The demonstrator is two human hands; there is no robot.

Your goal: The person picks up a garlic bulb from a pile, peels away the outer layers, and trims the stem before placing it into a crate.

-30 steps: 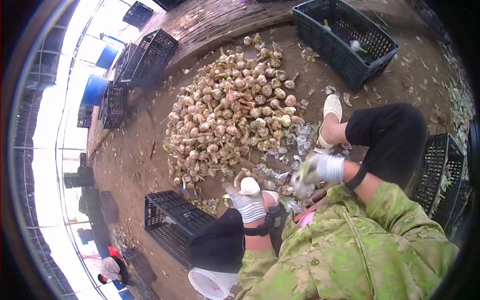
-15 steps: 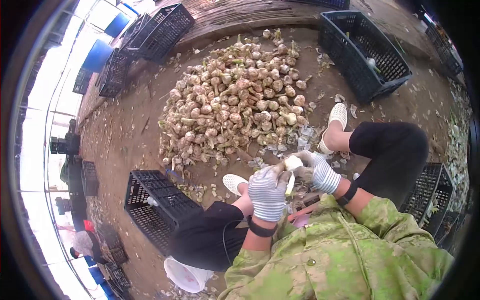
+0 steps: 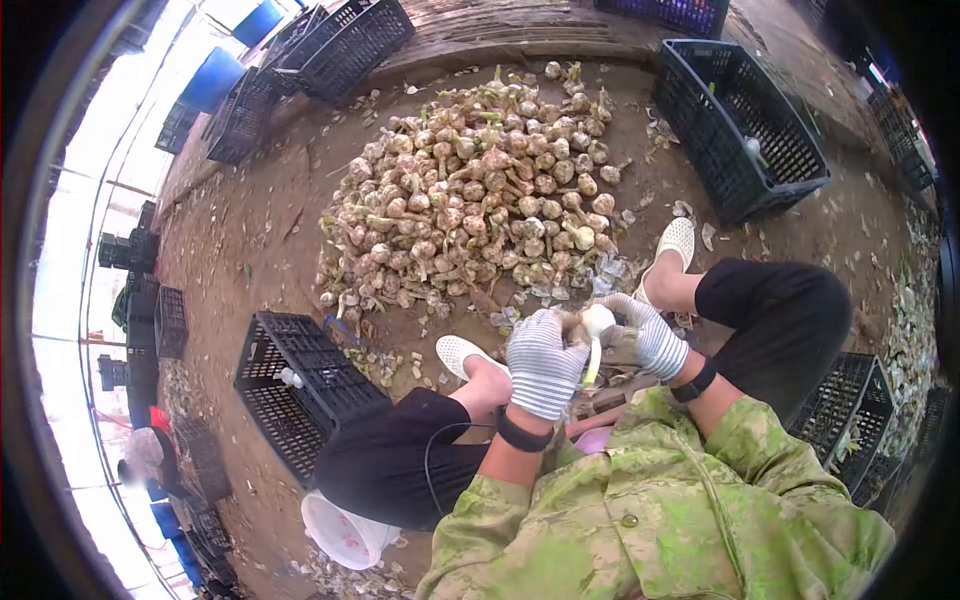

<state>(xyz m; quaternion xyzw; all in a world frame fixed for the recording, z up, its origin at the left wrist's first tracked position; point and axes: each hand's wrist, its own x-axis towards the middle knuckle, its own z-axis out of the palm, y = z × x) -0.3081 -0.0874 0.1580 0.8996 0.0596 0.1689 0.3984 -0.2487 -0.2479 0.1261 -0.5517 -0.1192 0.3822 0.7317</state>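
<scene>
A white, cleaned-looking garlic bulb (image 3: 597,320) with a pale green stem sits between my two hands, the stem hanging down toward my lap. My left hand (image 3: 547,362), in a striped work glove, is closed on the bulb's left side. From the other side my right hand (image 3: 648,338), gloved alike, grips it with thumb and fingers. Some fingertips are hidden behind the bulb. Beyond my hands lies a large heap of soil-stained garlic bulbs (image 3: 470,200) with stems on the dirt floor. Peeled skins (image 3: 610,272) litter the ground between the heap and my hands.
A black plastic crate (image 3: 740,130) with a few bulbs stands at upper right. Another crate (image 3: 310,390) is by my left knee, a third (image 3: 840,420) at my right. A white bucket (image 3: 345,530) sits at lower left. A person (image 3: 150,455) is at far left.
The bulb has turned slightly and shows more of its white side, its stem still hanging down. Both hands remain on it. The whole view has shifted a little.
</scene>
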